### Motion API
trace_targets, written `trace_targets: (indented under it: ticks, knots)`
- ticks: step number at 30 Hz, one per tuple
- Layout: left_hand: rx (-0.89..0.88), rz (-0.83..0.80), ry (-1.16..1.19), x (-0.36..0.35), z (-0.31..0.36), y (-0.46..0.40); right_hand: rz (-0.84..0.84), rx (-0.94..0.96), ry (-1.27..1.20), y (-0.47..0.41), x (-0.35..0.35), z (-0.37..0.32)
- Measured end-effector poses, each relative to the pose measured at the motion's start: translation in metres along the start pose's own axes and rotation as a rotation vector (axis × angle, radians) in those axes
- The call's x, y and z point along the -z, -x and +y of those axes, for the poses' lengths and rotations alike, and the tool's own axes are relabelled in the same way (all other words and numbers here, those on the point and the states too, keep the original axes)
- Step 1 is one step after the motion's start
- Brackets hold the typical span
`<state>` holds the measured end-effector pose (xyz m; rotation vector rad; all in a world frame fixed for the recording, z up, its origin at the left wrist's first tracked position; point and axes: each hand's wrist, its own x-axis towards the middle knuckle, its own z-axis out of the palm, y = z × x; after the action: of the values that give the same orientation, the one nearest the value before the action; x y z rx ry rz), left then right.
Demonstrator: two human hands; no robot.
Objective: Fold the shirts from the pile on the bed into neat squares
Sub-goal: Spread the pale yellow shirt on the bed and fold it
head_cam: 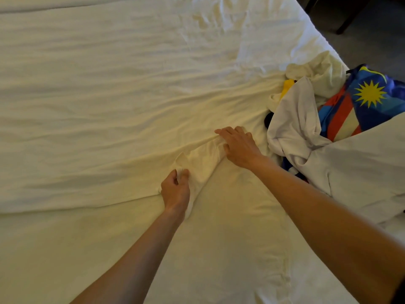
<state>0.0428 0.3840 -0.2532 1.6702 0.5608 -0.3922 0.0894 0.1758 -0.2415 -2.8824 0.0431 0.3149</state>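
A cream-white shirt (219, 216) lies spread on the bed, hard to tell apart from the sheet. Its sleeve (203, 159) runs diagonally between my hands. My left hand (175, 191) pinches the sleeve's cuff end between thumb and fingers. My right hand (238, 145) lies palm down on the sleeve's upper end near the shoulder, fingers spread and fairly straight. To the right sits the pile of shirts (293, 123): white and cream garments bunched together, with a blue, red and yellow shirt (361, 102) bearing a yellow sun print behind them.
The white bed sheet (98, 95) stretches wrinkled to the left and far side. The bed's right edge (317, 34) drops to a dark floor, where a dark furniture leg (348, 20) stands. A grey-white garment (361, 172) drapes at the right, near my right forearm.
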Motion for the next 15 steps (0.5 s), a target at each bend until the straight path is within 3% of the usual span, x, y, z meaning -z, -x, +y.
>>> trace_targets:
  ticks: [9,13,15]
  knots:
    - [0.174,0.102,0.094,0.006,0.004,-0.019,-0.039,-0.185,0.016,0.005,-0.008,0.03]
    - [0.12,0.17,-0.141,0.003,0.015,-0.005,0.272,-0.213,0.085,0.017,-0.026,0.001]
    - [0.113,0.155,-0.296,0.002,0.02,0.001,0.386,-0.101,0.038,0.027,-0.032,-0.022]
